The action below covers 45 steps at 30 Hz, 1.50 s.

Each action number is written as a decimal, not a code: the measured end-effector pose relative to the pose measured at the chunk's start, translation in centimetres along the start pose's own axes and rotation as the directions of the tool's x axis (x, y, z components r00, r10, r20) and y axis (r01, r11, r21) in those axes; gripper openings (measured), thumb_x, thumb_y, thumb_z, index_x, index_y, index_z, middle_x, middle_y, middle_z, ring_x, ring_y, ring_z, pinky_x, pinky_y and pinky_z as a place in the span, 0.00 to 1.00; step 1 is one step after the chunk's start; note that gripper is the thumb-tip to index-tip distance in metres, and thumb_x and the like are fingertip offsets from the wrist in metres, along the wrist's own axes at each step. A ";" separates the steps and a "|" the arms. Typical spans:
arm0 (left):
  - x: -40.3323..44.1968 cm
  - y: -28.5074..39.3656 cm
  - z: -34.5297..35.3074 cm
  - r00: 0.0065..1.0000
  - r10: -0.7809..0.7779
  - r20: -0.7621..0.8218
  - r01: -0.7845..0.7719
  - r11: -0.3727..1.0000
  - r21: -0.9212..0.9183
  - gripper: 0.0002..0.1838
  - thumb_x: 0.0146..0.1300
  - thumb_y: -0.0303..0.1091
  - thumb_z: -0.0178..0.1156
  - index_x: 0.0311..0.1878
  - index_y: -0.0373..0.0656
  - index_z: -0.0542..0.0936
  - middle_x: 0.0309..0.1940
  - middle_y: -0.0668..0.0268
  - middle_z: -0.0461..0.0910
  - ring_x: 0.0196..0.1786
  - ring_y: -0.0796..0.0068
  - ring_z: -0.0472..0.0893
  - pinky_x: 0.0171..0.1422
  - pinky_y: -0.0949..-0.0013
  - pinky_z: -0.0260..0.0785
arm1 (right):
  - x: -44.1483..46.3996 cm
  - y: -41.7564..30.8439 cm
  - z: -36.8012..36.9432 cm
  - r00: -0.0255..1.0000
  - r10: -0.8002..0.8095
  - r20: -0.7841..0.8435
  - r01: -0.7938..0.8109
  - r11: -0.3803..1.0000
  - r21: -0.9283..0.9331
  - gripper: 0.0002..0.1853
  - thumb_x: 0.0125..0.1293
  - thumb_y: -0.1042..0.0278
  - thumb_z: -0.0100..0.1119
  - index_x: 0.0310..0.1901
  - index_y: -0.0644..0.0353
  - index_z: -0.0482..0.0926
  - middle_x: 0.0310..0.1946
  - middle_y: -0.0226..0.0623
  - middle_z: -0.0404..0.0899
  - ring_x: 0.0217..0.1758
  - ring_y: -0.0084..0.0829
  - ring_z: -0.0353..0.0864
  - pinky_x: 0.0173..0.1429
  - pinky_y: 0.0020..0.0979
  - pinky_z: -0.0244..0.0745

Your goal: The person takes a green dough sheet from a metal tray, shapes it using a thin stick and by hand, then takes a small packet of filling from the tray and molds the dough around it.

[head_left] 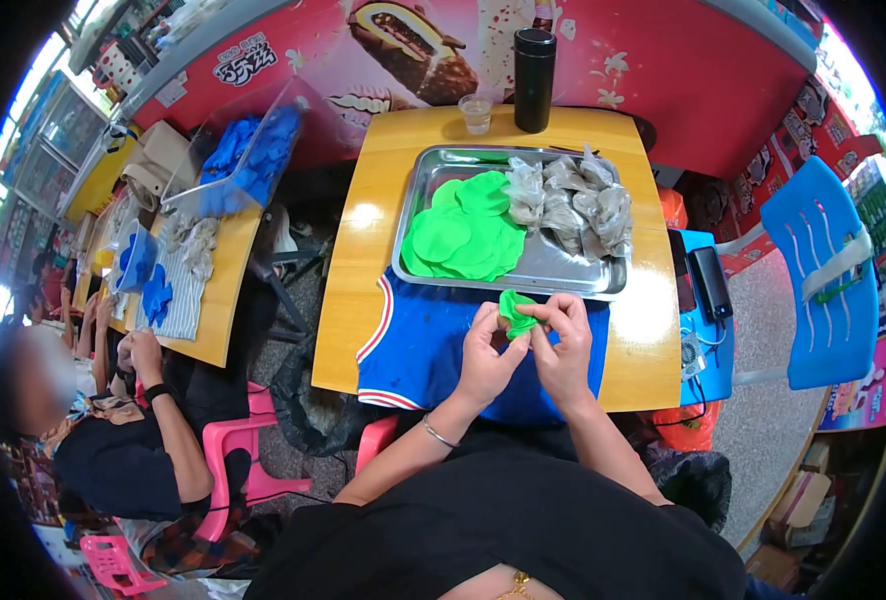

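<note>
Between both hands is a crumpled piece of bright green fabric [516,306], held just in front of the metal tray. My left hand [489,352] pinches it from the left, thumb and fingers closed on its edge. From the right, the fingertips of my right hand [560,345] press on the same piece. Flat round green fabric pieces [460,240] lie in a loose pile on the left of the metal tray [508,286]. On the tray's right side sit several small knotted bundles [575,205], greyish brown in thin clear wrapping. A blue cloth [443,340] with red and white trim lies under my hands.
A black bottle [534,80] and a clear cup [476,114] stand at the table's back. To the left, another person [123,440] sits by a second table with blue pieces [251,150] in a clear bin. A blue chair [818,270] stands at right.
</note>
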State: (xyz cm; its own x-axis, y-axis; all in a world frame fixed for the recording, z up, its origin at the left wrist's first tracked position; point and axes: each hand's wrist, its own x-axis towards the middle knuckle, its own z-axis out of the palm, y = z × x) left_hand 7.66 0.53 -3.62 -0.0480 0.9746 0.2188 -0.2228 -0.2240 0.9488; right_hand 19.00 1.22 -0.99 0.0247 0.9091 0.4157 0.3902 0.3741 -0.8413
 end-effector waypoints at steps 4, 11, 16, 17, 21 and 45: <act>0.0 -0.2 -0.3 0.988 0.143 -0.063 -0.115 0.937 0.329 0.06 0.54 0.23 0.61 0.33 0.37 0.73 0.32 0.69 0.68 0.34 0.81 0.72 0.38 0.77 0.67 | 0.0 0.2 0.4 1.000 0.014 0.000 -0.014 0.996 0.093 0.14 0.50 0.84 0.58 0.39 0.60 0.82 0.31 0.36 0.71 0.33 0.28 0.73 0.34 0.25 0.70; 0.6 0.4 -0.3 0.924 0.319 -0.212 -0.209 0.884 0.418 0.11 0.49 0.23 0.65 0.35 0.37 0.74 0.29 0.62 0.75 0.32 0.70 0.77 0.37 0.70 0.70 | -0.2 0.1 1.4 0.998 0.051 -0.022 -0.047 0.987 0.153 0.12 0.50 0.82 0.58 0.39 0.66 0.77 0.31 0.39 0.76 0.30 0.28 0.76 0.35 0.27 0.72; 1.2 1.3 -0.9 0.917 0.398 -0.036 -0.306 0.757 0.578 0.06 0.56 0.25 0.62 0.36 0.37 0.76 0.31 0.63 0.76 0.33 0.73 0.76 0.37 0.72 0.69 | -0.2 0.2 1.6 0.996 0.087 -0.019 -0.081 0.974 0.214 0.12 0.52 0.82 0.58 0.39 0.66 0.72 0.31 0.40 0.77 0.31 0.29 0.78 0.37 0.28 0.74; 1.1 1.1 -0.9 0.918 0.394 -0.033 -0.304 0.756 0.580 0.05 0.56 0.25 0.62 0.35 0.37 0.76 0.31 0.62 0.75 0.33 0.73 0.75 0.37 0.73 0.68 | -0.1 0.2 1.5 0.996 0.084 -0.020 -0.077 0.973 0.217 0.12 0.52 0.82 0.58 0.40 0.66 0.72 0.31 0.40 0.77 0.31 0.29 0.78 0.37 0.28 0.74; 0.8 0.7 -0.6 0.959 0.276 -0.073 -0.208 0.851 0.481 0.04 0.58 0.26 0.60 0.35 0.36 0.76 0.32 0.64 0.72 0.33 0.75 0.74 0.36 0.74 0.68 | 0.1 0.4 1.2 0.998 0.055 -0.023 -0.051 0.986 0.158 0.11 0.53 0.83 0.57 0.40 0.66 0.72 0.32 0.40 0.77 0.33 0.31 0.79 0.38 0.28 0.75; 0.4 -0.3 -1.3 0.980 -0.197 0.016 0.197 0.975 -0.102 0.07 0.64 0.26 0.55 0.37 0.40 0.66 0.30 0.68 0.71 0.32 0.81 0.77 0.34 0.77 0.76 | 0.6 2.0 -1.4 0.829 0.343 0.441 -0.535 0.715 0.450 0.09 0.60 0.79 0.55 0.41 0.62 0.68 0.30 0.28 0.73 0.33 0.16 0.72 0.37 0.19 0.67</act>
State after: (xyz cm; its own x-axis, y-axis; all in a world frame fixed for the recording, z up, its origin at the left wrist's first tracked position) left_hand 6.43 0.97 -4.10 0.0123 0.9994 0.0313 -0.3257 -0.0256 0.9451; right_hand 21.09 2.29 -1.91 -0.2518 0.9630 -0.0963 -0.1490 -0.1369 -0.9793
